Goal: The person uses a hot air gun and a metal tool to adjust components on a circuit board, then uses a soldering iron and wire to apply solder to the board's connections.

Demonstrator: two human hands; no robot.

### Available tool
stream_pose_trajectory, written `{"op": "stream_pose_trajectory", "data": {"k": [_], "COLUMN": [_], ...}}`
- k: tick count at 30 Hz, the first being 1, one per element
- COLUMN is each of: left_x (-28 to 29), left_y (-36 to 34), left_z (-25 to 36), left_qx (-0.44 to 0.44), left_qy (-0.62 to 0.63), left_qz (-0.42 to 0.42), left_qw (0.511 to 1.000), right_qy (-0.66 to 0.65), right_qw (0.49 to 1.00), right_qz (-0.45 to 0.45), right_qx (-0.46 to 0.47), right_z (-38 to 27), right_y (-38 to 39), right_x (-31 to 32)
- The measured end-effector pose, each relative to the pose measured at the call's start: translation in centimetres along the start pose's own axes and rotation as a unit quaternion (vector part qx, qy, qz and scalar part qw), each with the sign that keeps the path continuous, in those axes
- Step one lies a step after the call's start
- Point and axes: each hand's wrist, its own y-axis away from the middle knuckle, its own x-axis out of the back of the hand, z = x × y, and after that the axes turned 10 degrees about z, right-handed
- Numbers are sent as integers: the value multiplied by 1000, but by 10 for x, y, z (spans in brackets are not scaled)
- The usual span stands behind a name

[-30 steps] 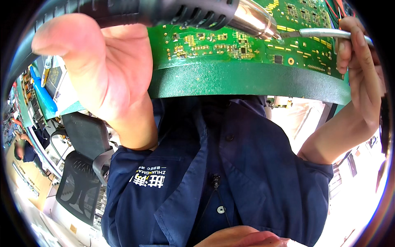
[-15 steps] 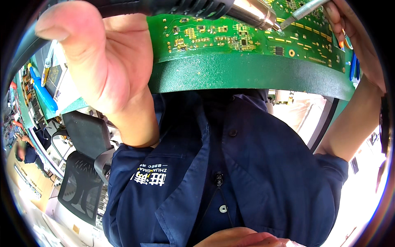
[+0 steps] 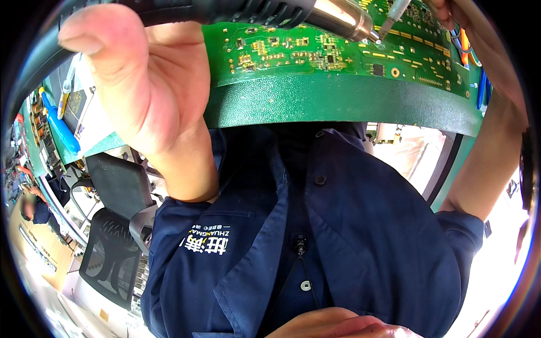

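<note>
The left hand [image 3: 163, 84] is wrapped around a black, ribbed cylindrical tool [image 3: 270, 11] with a shiny metal nozzle, its fingertips being hidden. A green circuit board [image 3: 282, 67] with gold pads is placed beneath, bordered by a green, textured table edge [image 3: 338, 96]. The nozzle is met closely by a slender silver metal tool's [image 3: 395, 11] tip. The right hand [image 3: 476, 25] is bent nearby; its grip, cut off above, cannot be determined.

Black handle [image 3: 270, 12], silver nozzle [image 3: 341, 17] right of the left thumb [image 3: 107, 28]! Left of the right fingers [image 3: 442, 14], the green circuit board [image 3: 349, 52] is flecked gold; below them, the jacket [image 3: 360, 225] is navy, printed white and yellow.
</note>
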Motion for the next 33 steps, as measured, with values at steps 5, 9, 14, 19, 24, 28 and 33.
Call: {"op": "stream_pose_trajectory", "data": {"k": [5, 9, 14, 19, 24, 28, 33], "left_x": [-1, -5, -5, -7, -5, -10, -8], "left_y": [-2, -1, -2, -2, -3, -2, -4], "left_z": [-1, -2, 0, -2, 1, -4, -1], "left_qx": [-1, -4, -4, -4, -8, -9, -11], "left_qy": [1, 0, -1, 0, -1, -1, 0], "left_qz": [0, 2, 5, 7, 10, 12, 13], "left_qw": [1000, 1000, 1000, 1000, 1000, 1000, 1000], "right_qy": [9, 14, 21, 30, 37, 43, 52], "right_qw": [1000, 999, 998, 996, 994, 992, 989], "right_qz": [8, 11, 18, 25, 29, 33, 40], "right_qx": [21, 37, 56, 75, 96, 112, 132], "right_z": [15, 27, 43, 57, 70, 79, 90], "right_y": [2, 0, 2, 4, 2, 2, 3], "right_x": [18, 32, 47, 63, 78, 88, 101]}}
